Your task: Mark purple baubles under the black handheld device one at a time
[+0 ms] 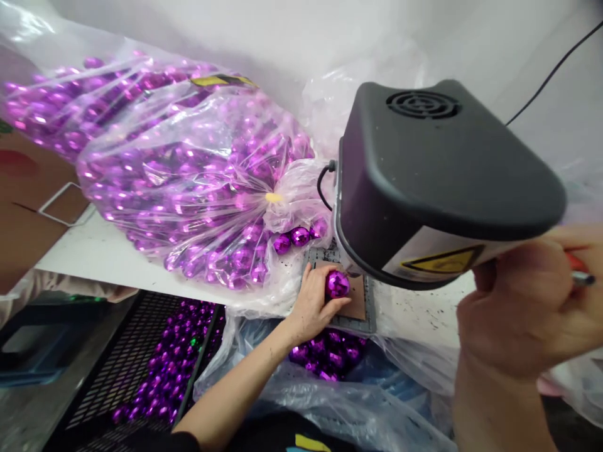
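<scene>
My left hand [313,298] is closed round a shiny purple faceted bauble [338,284], fingers behind it and thumb in front. The bauble is over a brown pad [354,301] on a grey base plate [370,307], below the head of a black bench machine [447,169]. At the machine's right side my right hand [527,307] is curled into a grip. An orange handle [577,267] with a grey metal tip sticks out past its fingers; most of what it holds is hidden. Three loose purple baubles [300,236] lie behind the plate.
A large tied clear bag [188,182] of purple baubles covers the left of the white table [98,251]. Below the edge are a black crate [117,333] of small purple baubles and an opened plastic bag [330,402] with more. A cardboard box [28,201] stands far left.
</scene>
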A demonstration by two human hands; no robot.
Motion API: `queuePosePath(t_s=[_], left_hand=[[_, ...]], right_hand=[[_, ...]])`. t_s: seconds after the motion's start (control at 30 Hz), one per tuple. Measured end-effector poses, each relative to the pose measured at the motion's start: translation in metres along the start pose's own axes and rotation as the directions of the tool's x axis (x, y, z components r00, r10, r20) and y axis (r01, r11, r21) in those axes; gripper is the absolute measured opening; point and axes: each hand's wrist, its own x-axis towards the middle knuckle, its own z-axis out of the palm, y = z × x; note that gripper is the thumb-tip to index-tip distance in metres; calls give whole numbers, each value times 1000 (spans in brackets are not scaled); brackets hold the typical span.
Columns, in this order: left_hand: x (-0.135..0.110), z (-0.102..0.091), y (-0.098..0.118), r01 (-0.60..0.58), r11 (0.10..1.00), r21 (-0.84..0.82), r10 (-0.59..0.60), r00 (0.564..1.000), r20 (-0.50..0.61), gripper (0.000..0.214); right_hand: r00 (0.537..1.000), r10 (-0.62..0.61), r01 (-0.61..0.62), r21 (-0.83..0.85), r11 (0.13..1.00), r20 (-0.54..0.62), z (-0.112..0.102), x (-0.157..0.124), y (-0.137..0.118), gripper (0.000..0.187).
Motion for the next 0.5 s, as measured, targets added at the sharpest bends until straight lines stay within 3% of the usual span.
queuePosePath(t_s=[0.07, 0.13, 0.23, 0.3, 0.37, 0.43, 0.5], left_hand=[[-18, -9, 9, -7, 1000, -7, 7, 1000, 11, 51], [-34, -20, 20, 7, 1000, 14, -8, 996, 93, 56], [-36, -38, 27, 6, 1000, 27, -12, 976, 217, 82], [-14, -49, 18, -30, 998, 55, 19, 981, 191, 82], [21, -58, -1, -52, 980, 194, 39, 997, 67, 50], [58, -64, -23, 2, 913, 408, 1, 1000, -7, 39], [88, -68, -43, -24, 881, 472, 4, 999, 44, 43]], right_hand=[[1000, 14, -15, 10, 1000, 19, 3, 2, 2, 33], [997, 45, -47, 34, 998, 61, 1, 2, 2, 36], [995, 54, -57, 34, 998, 83, -3, 3, -2, 36], [996, 55, -56, 8, 998, 72, -3, 4, -6, 36], [996, 55, -55, -4, 998, 67, -1, 5, -8, 37], [993, 73, -76, 25, 997, 92, 1, 6, -9, 35], [987, 103, -110, 55, 992, 125, 1, 5, -8, 34]])
